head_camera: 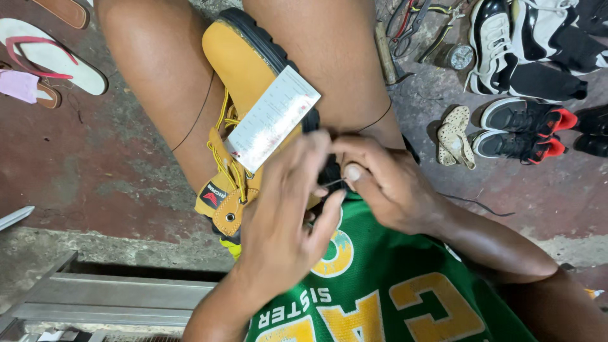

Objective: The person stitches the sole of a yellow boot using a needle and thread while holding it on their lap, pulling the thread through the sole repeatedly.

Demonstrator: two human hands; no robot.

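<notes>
On yellow boot [244, 69]: white rect. tag [273, 118], hands [329, 190] adjacent.

The tan boot [250, 82] sat wedged between the person's two thighs, with a white card [272, 118] lying over its laces, so neither hand [282, 221] had room at its sides and could come in only from above. To one side the concrete floor [107, 164] lay open as far as the sandals [47, 54] near its far corner. The other side was crowded with pliers [411, 25], a small round tin [460, 57] and rows of sneakers [522, 126].
</notes>
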